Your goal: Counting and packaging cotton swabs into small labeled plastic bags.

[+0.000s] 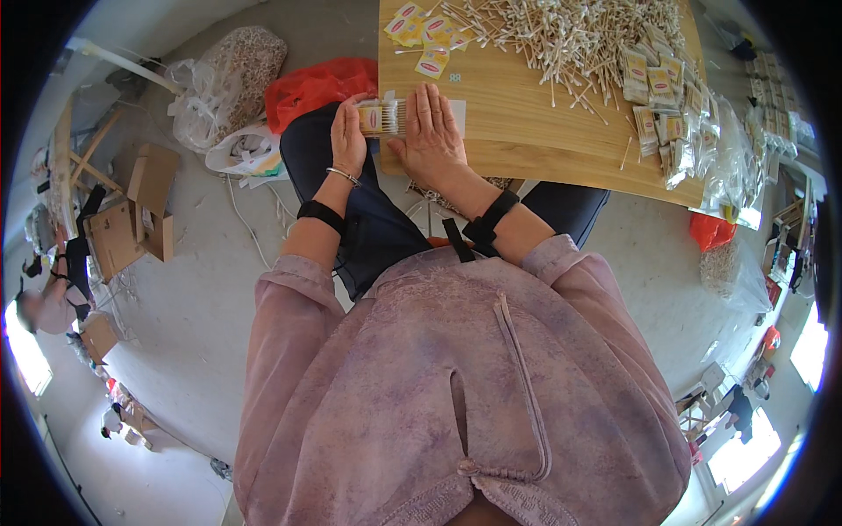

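Observation:
Over the table's near left edge I hold a small clear pack of cotton swabs point(392, 119) with a yellow and white card point(371, 119) in it. My left hand point(348, 142) is closed at the pack's left end, its fingertips partly hidden. My right hand point(430, 133) lies flat with fingers stretched out, its thumb side against the swabs' right end. A white sheet point(458, 112) shows beneath the right fingers. Beyond my hands lie several loose yellow and white cards point(431, 60).
A large heap of loose cotton swabs point(570, 44) covers the far part of the wooden table point(517, 131). Filled swab packs point(668, 110) pile up on the right. A red plastic bag point(320, 86), a clear bag of swabs point(241, 74) and an open cardboard box point(151, 202) are at left.

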The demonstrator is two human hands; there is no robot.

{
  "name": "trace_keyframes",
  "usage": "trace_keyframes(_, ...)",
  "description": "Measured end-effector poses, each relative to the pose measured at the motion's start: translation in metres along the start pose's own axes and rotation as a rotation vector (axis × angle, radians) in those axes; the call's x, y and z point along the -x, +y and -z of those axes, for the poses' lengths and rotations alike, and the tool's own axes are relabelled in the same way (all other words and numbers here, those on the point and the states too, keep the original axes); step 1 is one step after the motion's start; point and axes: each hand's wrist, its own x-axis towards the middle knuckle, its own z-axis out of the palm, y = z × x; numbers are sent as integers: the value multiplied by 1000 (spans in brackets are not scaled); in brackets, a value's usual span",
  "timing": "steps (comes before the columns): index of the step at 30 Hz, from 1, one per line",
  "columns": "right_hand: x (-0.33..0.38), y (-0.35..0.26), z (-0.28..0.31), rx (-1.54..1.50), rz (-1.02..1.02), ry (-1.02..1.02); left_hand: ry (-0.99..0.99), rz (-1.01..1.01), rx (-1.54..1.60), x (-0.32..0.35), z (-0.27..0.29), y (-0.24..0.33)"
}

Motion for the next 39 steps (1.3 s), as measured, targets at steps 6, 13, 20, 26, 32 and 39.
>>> trace_keyframes(6,-6,-10,-2,-2,-28,2,19,-25,-17,3,-5,2)
trace_keyframes(13,-5,-12,-10,-22,-36,36,52,-28,-100,5,-9,5)
trace_keyframes(20,-4,-6,-7,-75,10,48,85,-81,-207,5,-12,7)
trace_keyframes(26,-4,-5,-5,-166,38,60,119,-46,-215,3,-11,2)
trace_keyframes(32,-7,-2,-7,-219,66,63,153,-135,-276,2,-16,3)
trace_keyframes(39,-24,0,-8,-932,-17,460,159,-60,-220,6,-15,9)
